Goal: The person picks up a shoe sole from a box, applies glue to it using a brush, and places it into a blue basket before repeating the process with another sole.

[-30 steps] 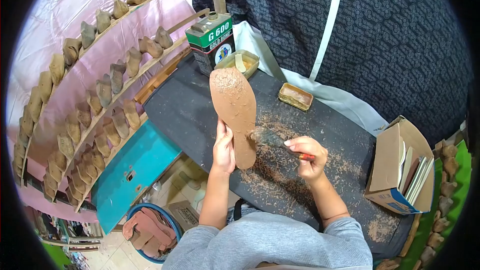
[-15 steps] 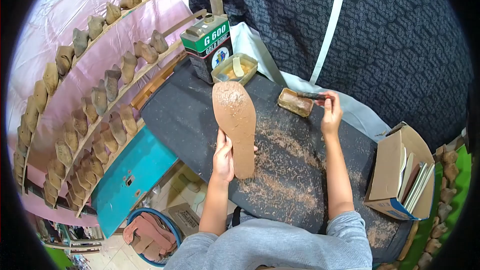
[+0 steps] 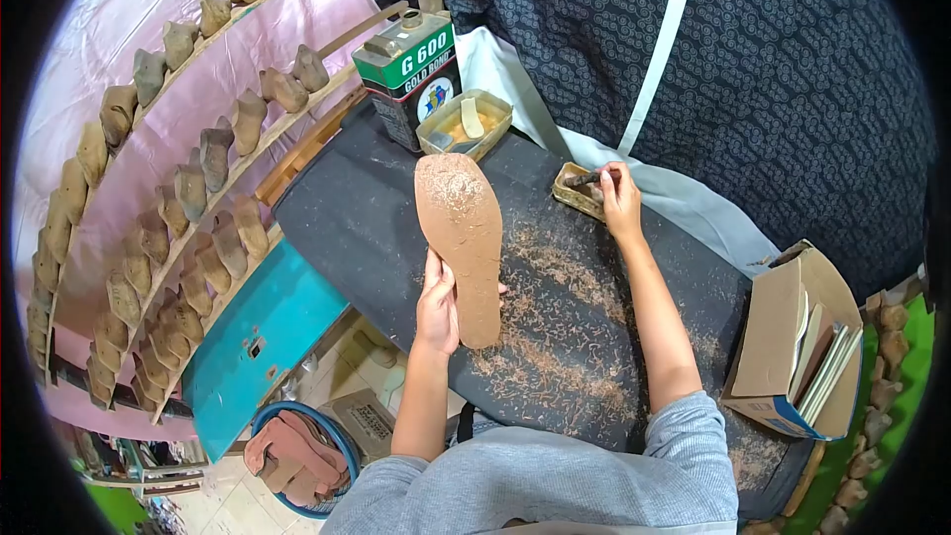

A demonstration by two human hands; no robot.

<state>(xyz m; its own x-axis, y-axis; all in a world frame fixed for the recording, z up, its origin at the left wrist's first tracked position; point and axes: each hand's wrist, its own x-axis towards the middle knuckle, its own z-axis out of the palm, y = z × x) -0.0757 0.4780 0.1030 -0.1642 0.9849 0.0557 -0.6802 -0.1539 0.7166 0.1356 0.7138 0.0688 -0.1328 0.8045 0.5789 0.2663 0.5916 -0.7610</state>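
Note:
A tan sole-shaped piece (image 3: 462,238) stands out over the dark table, toe end away from me, with a wet, shiny patch near its top. My left hand (image 3: 438,309) grips it around the narrow lower part, fingers partly hidden behind it. Between the fingers of my right hand (image 3: 619,195) is a dark-handled brush (image 3: 584,179), its tip inside a small rectangular container (image 3: 572,200). Behind the sole, a larger tub (image 3: 485,141) holds yellowish paste and a pale scraper (image 3: 472,120).
A green and black G 600 can (image 3: 408,77) stands beside the tub. Brown shavings (image 3: 565,367) lie across the dark table (image 3: 347,198). At right is a cardboard box (image 3: 758,337) of flat pieces; shelves of foot-shaped forms (image 3: 215,154) rise at left. A blue basket (image 3: 352,456) sits below.
My right hand has moved left and slightly up, bringing the brush tip down into the small container. The view has shifted slightly; my left hand still holds the sole.

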